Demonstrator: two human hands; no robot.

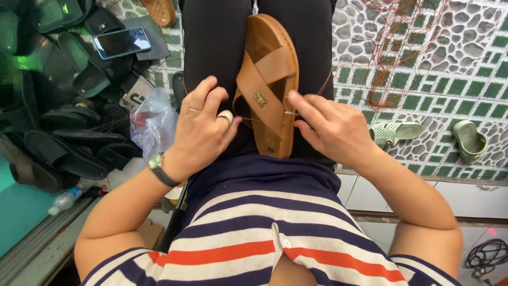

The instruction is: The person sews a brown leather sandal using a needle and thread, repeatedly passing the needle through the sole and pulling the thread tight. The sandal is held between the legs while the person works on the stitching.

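A tan leather sandal (271, 79) with crossed straps and a small metal ornament lies lengthwise on my lap, between my black-trousered thighs. My left hand (203, 127) rests at the sandal's left edge, a pale thimble-like cap on one finger, wrist wearing a bracelet. My right hand (328, 127) pinches a thin needle (291, 112) at the sandal's right edge near the sole. A brown thread (324, 85) runs from there up to the right. Whether the left hand grips the sandal cannot be told.
A heap of black sandals (58, 132) fills the left side, with a phone (121, 42) lying on top and a crumpled plastic bag (153, 122) beside my left hand. Two pale green clogs (397, 131) sit on the tiled floor at right. Black cable (487, 257) lies bottom right.
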